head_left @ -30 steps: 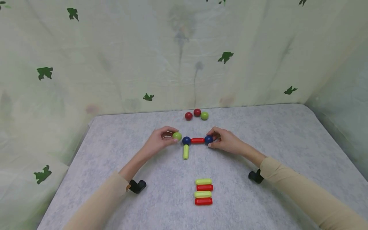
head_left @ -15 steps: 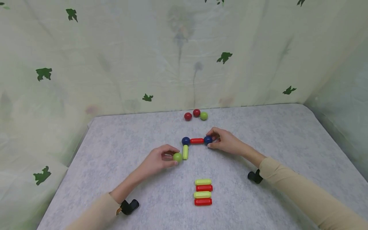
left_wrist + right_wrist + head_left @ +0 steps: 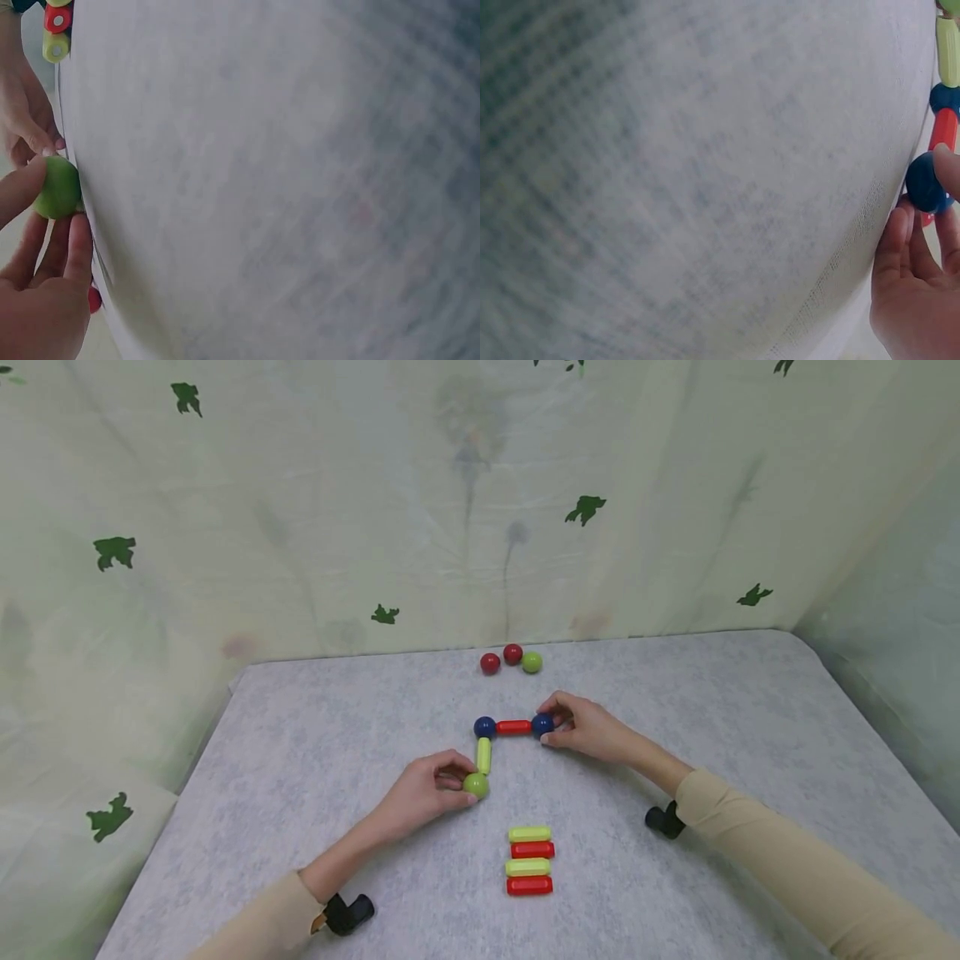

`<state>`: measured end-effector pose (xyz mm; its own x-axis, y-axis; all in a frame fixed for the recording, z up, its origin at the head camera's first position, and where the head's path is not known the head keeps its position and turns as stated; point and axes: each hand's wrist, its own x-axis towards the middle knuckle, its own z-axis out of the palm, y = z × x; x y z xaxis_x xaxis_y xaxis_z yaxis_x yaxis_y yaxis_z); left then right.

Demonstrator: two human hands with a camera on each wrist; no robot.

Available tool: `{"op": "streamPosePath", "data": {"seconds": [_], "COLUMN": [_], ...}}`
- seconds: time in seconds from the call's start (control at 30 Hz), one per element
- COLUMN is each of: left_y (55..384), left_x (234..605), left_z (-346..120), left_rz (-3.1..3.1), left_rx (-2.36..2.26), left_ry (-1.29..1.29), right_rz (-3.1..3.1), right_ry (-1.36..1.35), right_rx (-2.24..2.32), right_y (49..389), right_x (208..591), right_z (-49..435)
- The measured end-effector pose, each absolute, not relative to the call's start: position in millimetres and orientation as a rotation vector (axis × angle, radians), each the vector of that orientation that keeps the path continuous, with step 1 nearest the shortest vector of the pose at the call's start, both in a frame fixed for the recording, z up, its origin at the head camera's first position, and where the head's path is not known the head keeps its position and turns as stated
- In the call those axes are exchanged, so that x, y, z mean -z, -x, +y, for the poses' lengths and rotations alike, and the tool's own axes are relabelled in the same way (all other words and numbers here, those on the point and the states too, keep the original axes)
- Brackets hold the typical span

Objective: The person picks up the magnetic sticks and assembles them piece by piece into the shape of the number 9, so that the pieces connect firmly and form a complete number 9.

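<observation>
Between thumb and fingers, my left hand [image 3: 422,792] pinches a green ball [image 3: 476,786], set at the near end of a yellow-green rod [image 3: 483,756]. Whether ball and rod touch I cannot tell. The rod's far end meets a blue ball [image 3: 485,727]. From there a red rod [image 3: 513,727] runs right to a second blue ball [image 3: 542,724], which my right hand [image 3: 588,727] pinches. The left wrist view shows the green ball [image 3: 58,187] between thumb and fingertips. In the right wrist view, thumb and fingers hold the blue ball [image 3: 927,183].
Several loose rods, yellow-green and red [image 3: 530,850], lie stacked side by side nearer the front. Toward the table's back edge sit two red balls [image 3: 490,663] and another green ball [image 3: 532,662]. A pale cloth with leaf shapes [image 3: 586,510] hangs behind the grey table [image 3: 315,710].
My left hand has brought the green ball from beside the left blue ball toward the front, then rightward to the yellow-green rod's near end. My right hand has stayed on its blue ball.
</observation>
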<state>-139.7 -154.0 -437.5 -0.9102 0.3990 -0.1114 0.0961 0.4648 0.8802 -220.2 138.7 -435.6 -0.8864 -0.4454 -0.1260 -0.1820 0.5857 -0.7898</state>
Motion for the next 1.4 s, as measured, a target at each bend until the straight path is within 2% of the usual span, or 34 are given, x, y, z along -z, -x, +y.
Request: {"op": "streamPosePath", "data": {"seconds": [0.4, 0.7, 0.9, 1.4], "left_y": [138.8, 138.7, 138.4, 136.0], "left_x": [440.7, 442.1, 441.8, 442.3], "left_z": [-151.4, -149.9, -149.9, -149.1], "left_rz": [2.393, 2.391, 2.360, 2.374], "left_rx": [-1.497, -1.529, -1.555, -1.568], "left_ry": [-0.357, -0.336, -0.320, -0.321], "right_rz": [2.556, 2.643, 2.537, 2.436], "right_ry": [0.547, 0.620, 0.755, 0.879], "right_rx": [1.197, 1.355, 1.350, 1.114], "right_y": [217.4, 186.0, 172.4, 167.8], "right_x": [431.6, 408.2, 413.2, 430.3], "right_z": [146.1, 131.9, 108.8, 78.1]}}
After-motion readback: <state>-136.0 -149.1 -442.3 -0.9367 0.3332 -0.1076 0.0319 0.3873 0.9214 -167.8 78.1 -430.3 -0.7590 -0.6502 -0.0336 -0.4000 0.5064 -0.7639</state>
